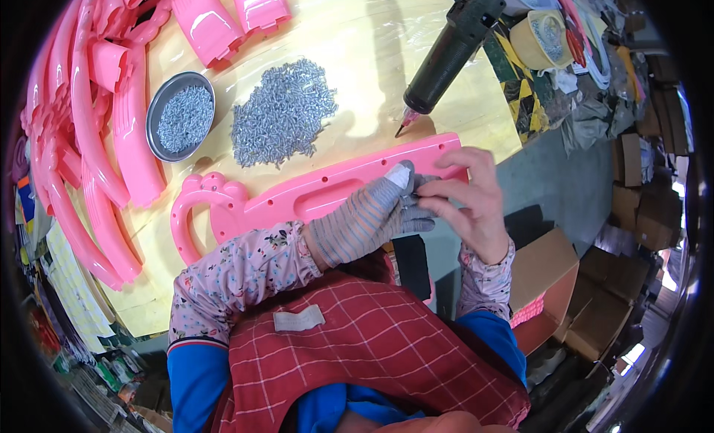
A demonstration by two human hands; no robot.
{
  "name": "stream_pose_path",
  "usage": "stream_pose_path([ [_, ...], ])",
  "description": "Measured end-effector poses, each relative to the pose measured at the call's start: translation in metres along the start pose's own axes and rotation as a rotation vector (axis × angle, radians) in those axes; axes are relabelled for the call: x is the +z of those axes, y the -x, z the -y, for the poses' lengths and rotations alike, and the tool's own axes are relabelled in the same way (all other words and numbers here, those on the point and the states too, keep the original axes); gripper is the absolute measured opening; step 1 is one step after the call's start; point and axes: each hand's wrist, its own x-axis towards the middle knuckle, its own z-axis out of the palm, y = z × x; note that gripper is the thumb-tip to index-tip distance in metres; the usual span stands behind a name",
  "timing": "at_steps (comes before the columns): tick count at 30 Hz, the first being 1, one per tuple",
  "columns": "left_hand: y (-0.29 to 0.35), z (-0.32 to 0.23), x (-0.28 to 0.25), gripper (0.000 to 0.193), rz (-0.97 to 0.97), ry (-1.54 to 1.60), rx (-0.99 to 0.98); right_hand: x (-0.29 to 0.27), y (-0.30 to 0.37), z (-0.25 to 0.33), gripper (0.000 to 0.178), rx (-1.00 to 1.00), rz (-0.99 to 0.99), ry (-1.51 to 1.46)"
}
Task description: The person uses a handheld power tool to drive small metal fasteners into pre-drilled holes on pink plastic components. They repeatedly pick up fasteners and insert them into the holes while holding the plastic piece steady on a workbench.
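Observation:
My left hand (357, 218), in a grey striped glove with white tape on one finger, is closed in front of me. My bare right hand (476, 204) meets it, thumb and fingertips pinched together against the gloved fingers. Whatever they hold is too small or hidden to make out. Just beyond both hands lies a long pink plastic part (325, 181) with a looped end at the left, a slot and small screw holes. An electric screwdriver (451, 55) hangs tilted above the table, its bit pointing down near the part's right end.
A heap of small silver screws (282, 113) lies on the yellowish tabletop (357, 68), beside a metal bowl (158, 114) of screws. Pink plastic pieces (137, 135) pile up at the left. A beige tub (529, 46) sits at the far right; a cardboard box (547, 273) stands below right.

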Motion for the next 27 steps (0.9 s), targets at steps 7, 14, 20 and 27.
stream_pose_path([
  [7, 0.035, 0.005, -0.003, 0.07, -0.022, -0.061, 0.033, 0.003, 0.024, 0.006, 0.019, 0.091, -0.089, -0.019],
  [14, 0.144, -0.138, -0.073, 0.063, -0.83, -1.504, 0.77, 0.011, 0.037, -0.019, 0.025, 0.147, -0.215, 0.208],
  [20, 0.159, -0.122, -0.058, 0.086, -0.798, -2.529, 0.489, 0.004, 0.027, -0.011, 0.056, 0.191, -0.194, 0.19],
  [27, 0.117, -0.05, -0.03, 0.097, -0.515, -2.218, 0.032, 0.005, -0.073, -0.047, 0.083, 0.558, -0.283, -0.532],
])
